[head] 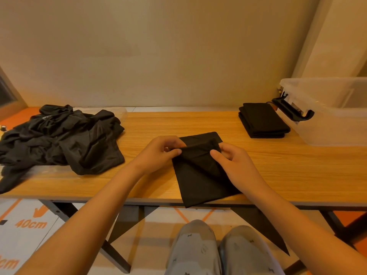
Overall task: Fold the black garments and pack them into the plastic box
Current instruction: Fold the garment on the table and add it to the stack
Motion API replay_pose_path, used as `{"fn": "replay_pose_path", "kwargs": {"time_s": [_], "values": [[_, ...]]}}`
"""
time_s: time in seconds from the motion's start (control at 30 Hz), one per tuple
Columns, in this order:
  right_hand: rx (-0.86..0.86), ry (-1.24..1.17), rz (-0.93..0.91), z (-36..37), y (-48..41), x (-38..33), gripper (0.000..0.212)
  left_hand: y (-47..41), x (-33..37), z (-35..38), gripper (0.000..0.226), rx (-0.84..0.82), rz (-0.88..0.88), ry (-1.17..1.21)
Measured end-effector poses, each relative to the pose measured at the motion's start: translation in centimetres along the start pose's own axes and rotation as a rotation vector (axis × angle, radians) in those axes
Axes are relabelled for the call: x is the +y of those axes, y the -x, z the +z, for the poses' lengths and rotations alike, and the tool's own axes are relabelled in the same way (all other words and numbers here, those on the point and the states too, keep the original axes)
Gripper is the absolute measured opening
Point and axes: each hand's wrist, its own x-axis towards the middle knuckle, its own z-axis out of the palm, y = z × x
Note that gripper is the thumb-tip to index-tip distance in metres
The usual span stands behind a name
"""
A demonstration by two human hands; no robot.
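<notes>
Cloth is pinched in both your hands. Your left hand (158, 150) has its fingers curled, with thumb and fingertips gripping the raised fold of the half-folded black garment (198, 179). Your right hand (236, 165) pinches the other end of that same fold, its thumb laid on the fabric and its other fingers bent narrow behind it. The fold is lifted between the two hands, while the rest of the garment lies flat.

Take the plastic box (337, 128) as your marker. It is clear-walled and stands on the wooden table (297, 167), with a black latch handle (292, 111) sticking out from its left side. The garment you hold lies well to the left of the box and nearer to you, and its near corner hangs over the table's front edge. A stack of folded black garments (262, 120) sits just beside the box's left wall, close under the latch handle; whether it touches the box cannot be told. The pile of unfolded black garments (59, 137) lies crumpled much farther left of the box, beyond the garment in your hands.

Your knees (198, 249), in grey patterned trousers, show below the table edge, left of the box.
</notes>
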Motion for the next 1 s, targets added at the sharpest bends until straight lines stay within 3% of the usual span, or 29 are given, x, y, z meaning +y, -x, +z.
{"fn": "replay_pose_path", "kwargs": {"time_s": [0.2,0.33,0.47,0.57,0.7,0.8,0.87,0.93,1.0], "values": [[-0.086,0.112,-0.081,0.0,0.9,0.6,0.029,2.2,-2.0,-0.8,0.037,0.077,-0.090,-0.059],[-0.205,0.259,-0.137,0.0,1.7,1.1,0.011,3.1,-2.7,-0.2,0.024,0.085,-0.085,-0.104],[-0.401,0.689,-0.407,-0.1,2.6,2.0,0.054,3.3,-2.7,0.2,0.026,0.072,-0.086,-0.135],[-0.532,0.861,-0.534,0.2,3.2,3.0,0.065,3.2,-1.9,0.3,0.027,0.067,-0.110,-0.229],[-0.404,0.847,-0.513,-1.6,3.0,3.5,0.077,5.0,1.4,2.7,0.049,0.118,0.013,-0.354],[-0.440,1.032,-0.414,-3.0,2.7,4.3,0.098,6.8,3.1,5.3,0.086,-0.105,0.115,-0.372],[-0.469,1.110,-0.388,-3.0,2.9,4.7,0.099,7.4,2.1,6.3,0.101,-0.175,0.210,-0.567],[-0.400,1.092,-0.406,-2.6,3.2,5.2,0.092,7.8,1.0,6.6,0.097,-0.128,0.338,-0.807],[-0.307,1.080,-0.455,-2.4,3.9,5.2,0.092,8.2,0.3,6.7,0.086,-0.082,0.379,-0.850]]}}
